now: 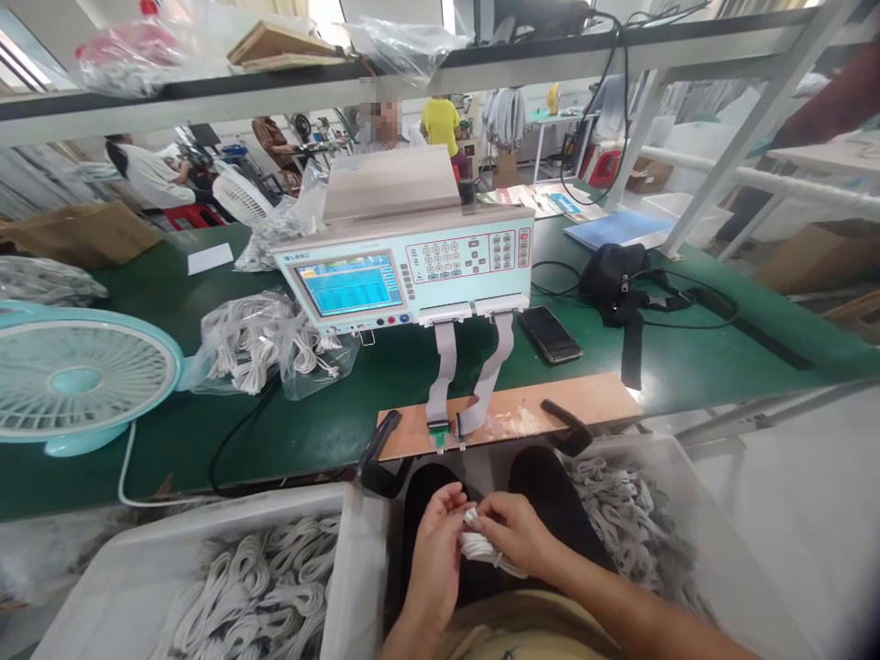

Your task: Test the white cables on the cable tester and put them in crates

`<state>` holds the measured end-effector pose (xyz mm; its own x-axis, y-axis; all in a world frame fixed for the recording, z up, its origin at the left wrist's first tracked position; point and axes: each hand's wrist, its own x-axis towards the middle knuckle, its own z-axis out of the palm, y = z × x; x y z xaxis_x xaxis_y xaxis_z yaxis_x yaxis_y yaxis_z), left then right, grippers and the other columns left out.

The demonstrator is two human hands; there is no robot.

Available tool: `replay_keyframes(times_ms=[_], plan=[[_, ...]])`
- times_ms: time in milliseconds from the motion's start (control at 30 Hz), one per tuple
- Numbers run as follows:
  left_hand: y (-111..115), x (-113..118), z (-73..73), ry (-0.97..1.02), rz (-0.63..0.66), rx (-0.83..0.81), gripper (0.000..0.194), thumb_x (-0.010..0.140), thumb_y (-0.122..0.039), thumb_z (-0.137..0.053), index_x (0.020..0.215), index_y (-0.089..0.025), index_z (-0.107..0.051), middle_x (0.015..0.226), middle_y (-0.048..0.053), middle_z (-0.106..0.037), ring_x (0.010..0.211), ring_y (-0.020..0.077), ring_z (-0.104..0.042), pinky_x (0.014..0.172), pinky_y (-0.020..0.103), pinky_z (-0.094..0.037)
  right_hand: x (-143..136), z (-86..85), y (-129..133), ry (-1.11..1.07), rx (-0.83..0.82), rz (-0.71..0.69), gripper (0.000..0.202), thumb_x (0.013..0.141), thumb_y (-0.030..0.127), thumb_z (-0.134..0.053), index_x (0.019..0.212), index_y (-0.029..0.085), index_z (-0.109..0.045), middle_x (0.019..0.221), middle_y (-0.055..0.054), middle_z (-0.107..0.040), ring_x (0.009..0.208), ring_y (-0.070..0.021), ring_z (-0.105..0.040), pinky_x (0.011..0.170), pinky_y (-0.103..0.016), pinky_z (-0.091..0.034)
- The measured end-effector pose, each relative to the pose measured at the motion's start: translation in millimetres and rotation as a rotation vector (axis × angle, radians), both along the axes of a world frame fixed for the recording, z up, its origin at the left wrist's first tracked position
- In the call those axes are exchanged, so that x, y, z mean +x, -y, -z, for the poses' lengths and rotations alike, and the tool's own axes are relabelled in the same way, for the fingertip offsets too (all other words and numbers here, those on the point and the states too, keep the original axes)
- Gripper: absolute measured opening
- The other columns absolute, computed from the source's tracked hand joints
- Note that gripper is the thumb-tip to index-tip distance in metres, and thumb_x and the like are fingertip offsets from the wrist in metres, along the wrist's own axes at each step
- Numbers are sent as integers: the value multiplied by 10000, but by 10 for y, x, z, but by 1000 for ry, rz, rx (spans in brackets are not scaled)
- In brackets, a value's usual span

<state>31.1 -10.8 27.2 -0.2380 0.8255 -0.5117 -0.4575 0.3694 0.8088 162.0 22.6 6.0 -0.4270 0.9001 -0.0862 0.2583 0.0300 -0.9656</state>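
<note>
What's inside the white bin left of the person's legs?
Coiled whitish cables, heaped over one another, lie in the white bin. Its floor and lower layers are covered, so can't tell what's there.

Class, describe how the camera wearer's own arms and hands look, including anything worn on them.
The left-hand grip and right-hand grip are ungloved human hands. No sleeves cover the visible forearms, and no watch or bracelet shows on them. No markings can be made out.

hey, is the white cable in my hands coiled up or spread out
Coiled: the white cable shows several loops side by side, gathered into a compact bundle at your left hand and right hand.
</note>
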Motion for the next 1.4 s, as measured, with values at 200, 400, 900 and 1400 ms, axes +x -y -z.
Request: replay_keyframes(times_ms=[200, 400, 900, 1400], plan=[[-82, -252, 2, 199, 237, -10, 267, 609, -250, -777, 823, -117, -688, 770, 55, -681, 674, 126, -606, 642, 219, -459, -24, -87, -94, -62, -46, -3, 128, 756, 231, -586, 674, 141, -624, 641, -4, -599, 602, -139, -511, 549, -220, -370], [-298, -323, 31, 125, 224, 35, 235, 624, -321, -766, 711, -132, -657, 579, -23, -587, 485, 76, -515, 441, 176, -397, -149, -119, -327, -270, -180, 22, 75, 707, 204, -595, 681, 139, -621, 618, 7, -582, 555, -124, -489, 521, -218, -366], [-423, -326, 105, -137, 85, 155, 327, 658, -375, -731, 875, -135, -686, 694, 16, -655, 526, 97, -541, 477, 197, -446, -349, -66, -412, -509, -310, 272, 347, 692, 474, -698, 661, 155, -565, 574, 16, -565, 511, -120, -487, 519, -241, -392], [-535, -652, -107, -446, 516, 277, 308, 795, -376, -553, 595, -152, -623, 667, 13, -601, 510, 108, -500, 498, 206, -391, -405, -254, -453, -587, -509, 327, 354, 595, 444, -767, 613, 140, -587, 528, 16, -549, 469, -98, -444, 492, -225, -344]])
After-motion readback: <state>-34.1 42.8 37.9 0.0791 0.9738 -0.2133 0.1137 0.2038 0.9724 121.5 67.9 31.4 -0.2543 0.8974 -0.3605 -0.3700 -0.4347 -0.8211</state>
